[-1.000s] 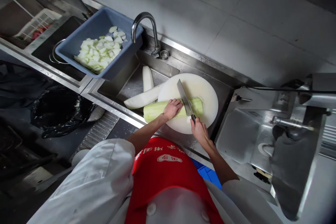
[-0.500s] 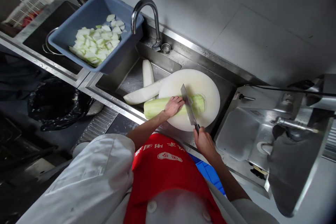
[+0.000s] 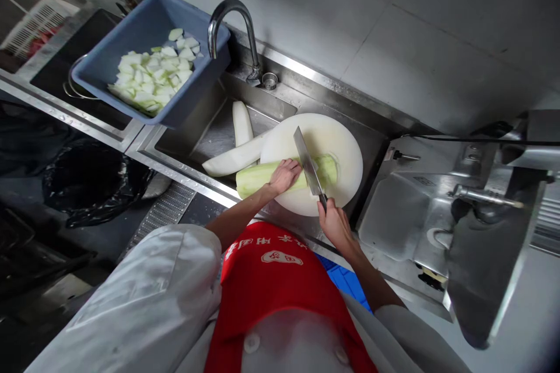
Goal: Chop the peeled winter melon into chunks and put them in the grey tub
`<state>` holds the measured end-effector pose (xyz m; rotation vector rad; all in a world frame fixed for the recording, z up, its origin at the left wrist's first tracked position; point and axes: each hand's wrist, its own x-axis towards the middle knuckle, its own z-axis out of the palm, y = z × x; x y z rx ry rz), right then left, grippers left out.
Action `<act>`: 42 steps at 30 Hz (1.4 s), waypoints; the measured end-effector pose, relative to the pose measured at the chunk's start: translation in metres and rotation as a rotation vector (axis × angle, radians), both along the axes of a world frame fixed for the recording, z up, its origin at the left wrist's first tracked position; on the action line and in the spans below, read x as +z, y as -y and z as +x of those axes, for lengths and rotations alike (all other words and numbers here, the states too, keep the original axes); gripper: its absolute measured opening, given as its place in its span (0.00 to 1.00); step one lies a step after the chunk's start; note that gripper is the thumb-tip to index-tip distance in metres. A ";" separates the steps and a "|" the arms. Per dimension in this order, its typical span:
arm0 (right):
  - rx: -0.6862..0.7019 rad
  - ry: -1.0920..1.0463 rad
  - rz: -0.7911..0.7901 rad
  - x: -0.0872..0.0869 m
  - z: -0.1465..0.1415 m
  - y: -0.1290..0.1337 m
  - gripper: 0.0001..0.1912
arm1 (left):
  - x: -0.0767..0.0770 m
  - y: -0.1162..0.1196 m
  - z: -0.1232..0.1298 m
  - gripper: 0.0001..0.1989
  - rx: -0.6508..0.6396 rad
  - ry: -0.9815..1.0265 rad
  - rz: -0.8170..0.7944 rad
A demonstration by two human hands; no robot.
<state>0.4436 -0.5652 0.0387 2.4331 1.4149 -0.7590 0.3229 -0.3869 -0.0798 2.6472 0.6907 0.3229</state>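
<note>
A long pale green gourd (image 3: 256,179) lies across a round white cutting board (image 3: 347,145) set over the sink. My left hand (image 3: 286,175) grips the gourd just left of the blade, fingers bent together on top. In my right hand (image 3: 335,221) is the handle of a cleaver (image 3: 307,160), whose blade stands across the gourd with its tip towards the wall. Right of the blade lies a shorter part of the gourd (image 3: 327,170). Two long peeled white pieces, one (image 3: 242,122) behind the other (image 3: 236,157), rest left of the board.
A blue basin (image 3: 100,64) with white-green chunks (image 3: 153,78) sits over the sinks at the left. A curved faucet (image 3: 251,35) rises behind the sink. A black-lined bin (image 3: 91,180) is at the lower left, a steel basin unit (image 3: 394,215) at the right.
The whole view has shifted slightly, moving the scene left. The cleaver has tilted a little against the gourd; both hands keep their grips.
</note>
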 end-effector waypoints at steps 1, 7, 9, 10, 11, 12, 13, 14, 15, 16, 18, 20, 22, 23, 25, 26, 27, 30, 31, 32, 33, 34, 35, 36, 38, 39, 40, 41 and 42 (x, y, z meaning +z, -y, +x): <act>0.004 -0.003 -0.007 0.005 -0.002 0.005 0.17 | 0.000 0.000 0.000 0.16 -0.002 -0.008 0.007; -0.018 -0.038 -0.066 0.012 -0.008 0.010 0.15 | -0.002 0.000 0.000 0.15 -0.009 -0.033 0.018; -0.031 -0.043 -0.072 0.002 -0.011 0.002 0.16 | -0.003 0.000 0.000 0.15 -0.012 -0.037 0.016; -0.040 -0.042 -0.069 -0.005 -0.013 -0.003 0.16 | -0.002 -0.001 0.000 0.15 -0.012 -0.040 0.013; -0.050 -0.042 -0.061 -0.014 -0.015 -0.009 0.16 | -0.002 -0.001 0.000 0.15 -0.011 -0.042 0.006; -0.058 -0.043 -0.049 -0.022 -0.017 -0.014 0.16 | -0.001 -0.002 0.000 0.15 -0.012 -0.043 -0.006; -0.063 -0.043 -0.034 -0.030 -0.018 -0.019 0.17 | -0.001 -0.002 -0.001 0.16 -0.013 -0.041 -0.020; -0.066 -0.044 -0.017 -0.037 -0.018 -0.023 0.17 | 0.000 -0.003 -0.001 0.16 -0.015 -0.037 -0.037; -0.068 -0.046 -0.005 -0.042 -0.017 -0.026 0.17 | 0.000 -0.004 -0.002 0.16 -0.018 -0.033 -0.053; -0.069 -0.050 0.002 -0.046 -0.015 -0.028 0.18 | 0.000 -0.004 -0.003 0.17 -0.019 -0.028 -0.065; -0.068 -0.063 0.004 -0.045 -0.007 -0.030 0.17 | 0.001 -0.005 -0.004 0.17 -0.014 -0.023 -0.071; -0.057 -0.067 0.001 -0.036 0.000 -0.027 0.17 | 0.002 -0.004 -0.005 0.18 -0.010 -0.025 -0.060; -0.042 -0.041 0.004 -0.023 0.001 -0.022 0.17 | 0.003 -0.003 -0.005 0.18 -0.013 -0.027 -0.047; -0.032 -0.025 0.006 -0.016 0.000 -0.018 0.17 | 0.004 -0.003 -0.005 0.18 -0.016 -0.028 -0.044; -0.017 -0.005 0.001 -0.003 -0.005 -0.009 0.17 | 0.004 -0.003 -0.004 0.17 -0.019 -0.027 -0.040; -0.013 -0.004 -0.006 0.002 -0.007 -0.005 0.17 | 0.003 -0.002 -0.004 0.17 -0.019 -0.027 -0.038; -0.011 -0.007 -0.014 0.007 -0.010 0.000 0.17 | 0.003 -0.002 -0.004 0.17 -0.019 -0.027 -0.036; -0.023 -0.024 -0.046 0.016 -0.013 0.009 0.16 | 0.001 -0.003 -0.004 0.16 -0.022 -0.024 -0.028; -0.027 -0.033 -0.060 0.018 -0.013 0.011 0.15 | 0.001 -0.002 -0.004 0.16 -0.024 -0.024 -0.026; -0.034 -0.042 -0.075 0.019 -0.012 0.012 0.15 | 0.000 -0.002 -0.005 0.16 -0.026 -0.025 -0.026; -0.041 -0.049 -0.087 0.019 -0.012 0.011 0.15 | 0.000 -0.002 -0.005 0.16 -0.029 -0.028 -0.025; -0.047 -0.056 -0.094 0.018 -0.012 0.010 0.15 | 0.000 -0.002 -0.005 0.16 -0.031 -0.032 -0.026; -0.051 -0.060 -0.096 0.015 -0.013 0.007 0.15 | 0.000 -0.002 -0.005 0.16 -0.033 -0.034 -0.027; -0.056 -0.062 -0.094 0.010 -0.014 0.002 0.16 | 0.000 -0.003 -0.005 0.16 -0.036 -0.034 -0.029; -0.062 -0.068 -0.073 -0.005 -0.017 -0.008 0.16 | -0.001 -0.003 -0.004 0.16 -0.037 -0.027 -0.037; -0.065 -0.072 -0.057 -0.014 -0.019 -0.014 0.16 | -0.002 -0.004 -0.004 0.17 -0.037 -0.027 -0.043; -0.070 -0.073 -0.039 -0.023 -0.021 -0.020 0.16 | -0.001 -0.005 -0.003 0.17 -0.036 -0.032 -0.051; -0.077 -0.073 -0.020 -0.031 -0.023 -0.024 0.16 | 0.000 -0.005 -0.003 0.17 -0.032 -0.044 -0.061; -0.084 -0.073 -0.002 -0.039 -0.024 -0.027 0.16 | 0.002 -0.005 -0.005 0.18 -0.036 -0.057 -0.073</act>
